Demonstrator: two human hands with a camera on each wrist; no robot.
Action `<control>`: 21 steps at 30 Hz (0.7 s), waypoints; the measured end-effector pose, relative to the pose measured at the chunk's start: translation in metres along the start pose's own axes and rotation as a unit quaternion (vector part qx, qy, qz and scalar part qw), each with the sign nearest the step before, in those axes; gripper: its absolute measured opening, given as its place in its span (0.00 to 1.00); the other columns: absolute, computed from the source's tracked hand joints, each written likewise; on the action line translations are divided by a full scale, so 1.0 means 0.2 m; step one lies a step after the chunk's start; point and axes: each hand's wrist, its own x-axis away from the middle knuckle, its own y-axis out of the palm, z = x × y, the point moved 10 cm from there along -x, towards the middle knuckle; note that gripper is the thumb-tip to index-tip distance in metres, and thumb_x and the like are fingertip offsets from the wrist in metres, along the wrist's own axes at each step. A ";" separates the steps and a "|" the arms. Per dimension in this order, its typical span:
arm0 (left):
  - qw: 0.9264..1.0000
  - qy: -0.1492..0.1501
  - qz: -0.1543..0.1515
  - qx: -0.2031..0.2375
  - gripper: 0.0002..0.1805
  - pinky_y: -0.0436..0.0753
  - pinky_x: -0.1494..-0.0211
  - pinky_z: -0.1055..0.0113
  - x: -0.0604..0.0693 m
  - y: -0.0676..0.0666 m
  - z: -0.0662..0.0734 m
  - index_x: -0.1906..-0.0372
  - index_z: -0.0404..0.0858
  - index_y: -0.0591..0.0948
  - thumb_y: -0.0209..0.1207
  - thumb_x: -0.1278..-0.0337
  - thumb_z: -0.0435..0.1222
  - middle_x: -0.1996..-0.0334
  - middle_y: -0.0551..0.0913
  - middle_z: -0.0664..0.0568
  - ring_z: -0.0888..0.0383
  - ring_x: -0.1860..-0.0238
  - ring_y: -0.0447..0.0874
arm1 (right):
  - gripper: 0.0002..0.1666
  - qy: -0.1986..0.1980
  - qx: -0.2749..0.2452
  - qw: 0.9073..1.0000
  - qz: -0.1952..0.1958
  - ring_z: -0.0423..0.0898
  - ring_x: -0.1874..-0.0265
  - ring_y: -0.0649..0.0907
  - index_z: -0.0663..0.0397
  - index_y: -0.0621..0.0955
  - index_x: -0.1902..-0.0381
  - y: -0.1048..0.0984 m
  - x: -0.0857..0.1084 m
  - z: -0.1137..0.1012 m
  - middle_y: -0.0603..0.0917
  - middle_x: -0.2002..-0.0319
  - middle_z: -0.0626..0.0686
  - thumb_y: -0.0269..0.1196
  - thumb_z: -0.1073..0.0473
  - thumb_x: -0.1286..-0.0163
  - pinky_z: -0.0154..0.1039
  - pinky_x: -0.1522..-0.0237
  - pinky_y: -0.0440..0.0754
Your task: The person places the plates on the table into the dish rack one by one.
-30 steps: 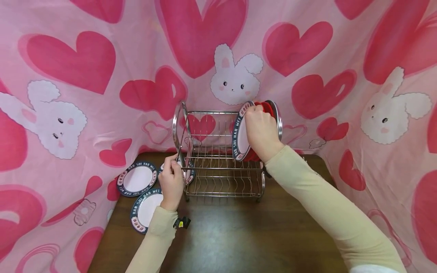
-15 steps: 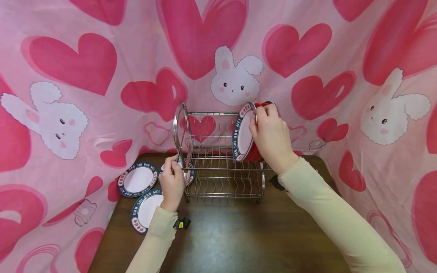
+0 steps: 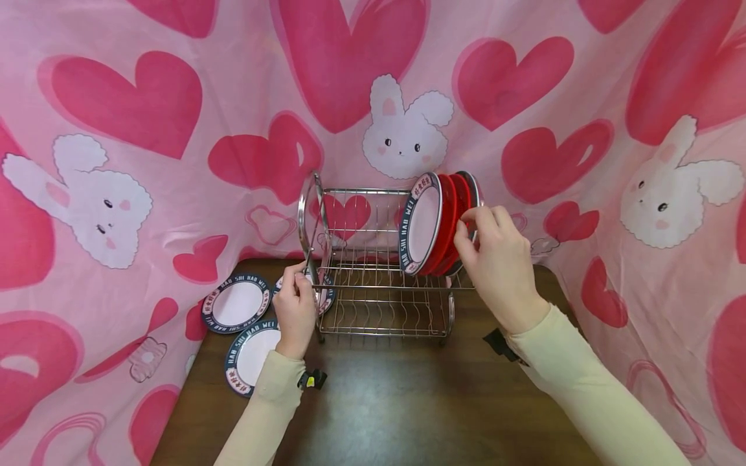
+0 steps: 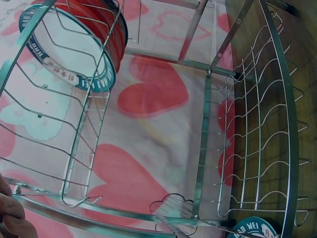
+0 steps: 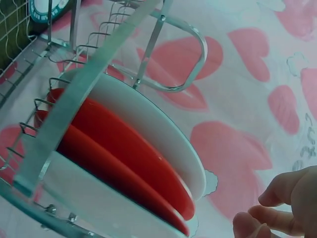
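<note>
Shifting rightward since the earlier view, the right hand is drawing off the plates, leaving the red ones more exposed; its fingers are bending loosely and holding nothing, and in the right wrist view they are hanging apart from the plates; the left hand is gripping the left side of the metal dish rack, just as it was. Between the hands, four plates are standing on edge at the right end of the upper tier: a dark-rimmed plate is facing left; two red plates are leaning next to it; a second dark-rimmed plate is standing rightmost. Farther left, three more are lying on the table: a rear-left plate, a front-left plate and a half-hidden plate behind the rack's side; judging by these, racking is running slightly past halfway, with four placed and three remaining; beyond, a pink cloth is hanging.
</note>
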 end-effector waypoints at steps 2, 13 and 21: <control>1.000 0.002 0.002 -0.003 0.17 0.64 0.81 0.68 0.00 0.00 0.00 0.46 0.33 0.84 0.47 0.25 0.32 0.84 0.73 0.50 0.64 0.85 0.65 | 0.08 0.006 -0.003 1.000 -0.001 0.56 0.71 0.80 0.66 0.81 0.57 -0.01 0.03 0.02 0.79 0.65 0.63 0.64 0.65 0.29 0.56 0.73 0.84; 1.000 -0.003 -0.003 0.001 0.16 0.65 0.81 0.69 0.00 0.01 0.00 0.45 0.34 0.84 0.47 0.24 0.32 0.83 0.73 0.50 0.64 0.85 0.66 | 0.07 0.046 -0.013 0.999 0.002 0.58 0.68 0.85 0.63 0.82 0.57 -0.05 0.18 0.15 0.83 0.64 0.62 0.64 0.65 0.30 0.60 0.65 0.85; 1.000 -0.006 -0.007 0.007 0.16 0.66 0.81 0.70 0.00 0.01 0.00 0.46 0.33 0.84 0.47 0.24 0.31 0.83 0.75 0.49 0.64 0.85 0.67 | 0.05 0.061 -0.003 0.998 0.003 0.57 0.71 0.83 0.63 0.82 0.59 -0.02 0.26 0.25 0.81 0.68 0.61 0.64 0.67 0.31 0.59 0.68 0.83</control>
